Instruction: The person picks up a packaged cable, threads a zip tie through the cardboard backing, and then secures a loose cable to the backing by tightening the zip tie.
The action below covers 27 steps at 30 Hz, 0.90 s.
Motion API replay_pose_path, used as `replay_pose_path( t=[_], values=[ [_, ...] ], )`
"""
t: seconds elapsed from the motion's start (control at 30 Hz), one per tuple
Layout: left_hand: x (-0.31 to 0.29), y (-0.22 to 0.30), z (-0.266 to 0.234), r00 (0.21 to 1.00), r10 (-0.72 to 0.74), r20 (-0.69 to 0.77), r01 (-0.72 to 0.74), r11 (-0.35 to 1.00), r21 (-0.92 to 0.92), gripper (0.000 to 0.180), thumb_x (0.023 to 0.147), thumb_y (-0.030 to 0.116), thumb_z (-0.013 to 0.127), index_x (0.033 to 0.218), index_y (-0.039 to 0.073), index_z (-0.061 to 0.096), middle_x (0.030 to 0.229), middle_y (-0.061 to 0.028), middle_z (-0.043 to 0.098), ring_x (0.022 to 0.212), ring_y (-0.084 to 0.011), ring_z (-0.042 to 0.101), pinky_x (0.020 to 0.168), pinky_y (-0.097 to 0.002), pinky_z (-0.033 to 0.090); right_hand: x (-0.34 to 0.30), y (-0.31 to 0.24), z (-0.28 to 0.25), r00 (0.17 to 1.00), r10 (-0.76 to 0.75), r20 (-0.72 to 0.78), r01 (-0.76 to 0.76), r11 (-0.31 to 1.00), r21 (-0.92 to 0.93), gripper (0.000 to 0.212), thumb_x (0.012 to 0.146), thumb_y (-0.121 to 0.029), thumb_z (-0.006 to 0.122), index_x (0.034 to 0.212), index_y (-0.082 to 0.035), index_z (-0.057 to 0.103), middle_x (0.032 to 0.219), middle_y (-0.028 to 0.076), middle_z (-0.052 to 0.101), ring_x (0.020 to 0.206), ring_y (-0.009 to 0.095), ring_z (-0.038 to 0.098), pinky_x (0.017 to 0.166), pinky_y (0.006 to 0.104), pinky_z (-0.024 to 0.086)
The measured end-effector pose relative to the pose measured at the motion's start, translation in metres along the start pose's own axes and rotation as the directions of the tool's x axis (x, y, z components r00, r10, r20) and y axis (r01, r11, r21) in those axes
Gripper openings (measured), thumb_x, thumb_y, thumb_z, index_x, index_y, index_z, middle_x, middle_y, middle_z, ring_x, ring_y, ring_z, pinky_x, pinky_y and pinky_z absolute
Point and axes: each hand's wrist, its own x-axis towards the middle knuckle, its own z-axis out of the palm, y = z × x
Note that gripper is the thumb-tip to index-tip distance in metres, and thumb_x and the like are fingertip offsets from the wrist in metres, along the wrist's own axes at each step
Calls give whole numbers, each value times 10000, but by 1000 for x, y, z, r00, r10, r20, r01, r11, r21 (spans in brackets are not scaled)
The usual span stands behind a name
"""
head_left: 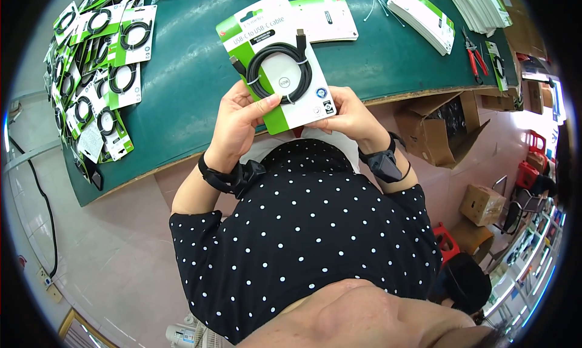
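A green-and-white backing card (316,86) is held up in front of me, tilted, over the near edge of the table. A coiled black USB cable (307,75) is fastened to it with pale ties, both plug ends showing. My left hand (238,119) pinches the card's lower left part, its thumb across the front beside the coil. At the lower right corner my right hand (348,114) grips the same card; some of its fingers are hidden behind it. Right behind the held card lies a stack of blank-looking cards (339,28).
Many carded cables (134,35) are heaped on the green table (176,69) at left. Further right are card stacks (424,19), white ties (377,4), red-handled cutters (474,60) and another carded cable (497,66). An open carton (427,136) stands below the table's edge.
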Motion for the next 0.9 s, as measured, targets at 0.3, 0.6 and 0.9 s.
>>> replay_pose_path(
  t=[0.3, 0.6, 0.9],
  values=[
    [0, -3, 3, 983, -177, 56, 182, 979, -94, 327, 829, 24, 670, 1127, 4, 540, 1075, -118, 637, 950, -181, 645, 810, -325, 557, -17, 15, -14, 999, 48, 10, -47, 992, -116, 275, 794, -46, 719, 1045, 13, 624, 860, 38, 670, 727, 65, 604, 615, 208, 478],
    [-8, -12, 3, 993, -112, 24, 108, 986, 126, 338, 834, 63, 681, 1137, 8, 541, 1075, -101, 636, 926, -163, 646, 804, -313, 546, -3, 6, -13, 963, -174, -206, 143, 977, -157, 256, 884, -120, 640, 1080, 38, 594, 962, 66, 663, 810, 79, 613, 708, 223, 497],
    [-20, -15, -2, 984, -178, 12, 178, 984, 17, 260, 878, 134, 644, 1087, -9, 586, 1013, -96, 656, 890, -153, 652, 770, -293, 545, -1, 17, 10, 991, -15, -129, 23, 998, 54, 277, 885, -178, 652, 1060, 32, 602, 953, 71, 666, 814, 85, 624, 710, 235, 509]
  ],
)
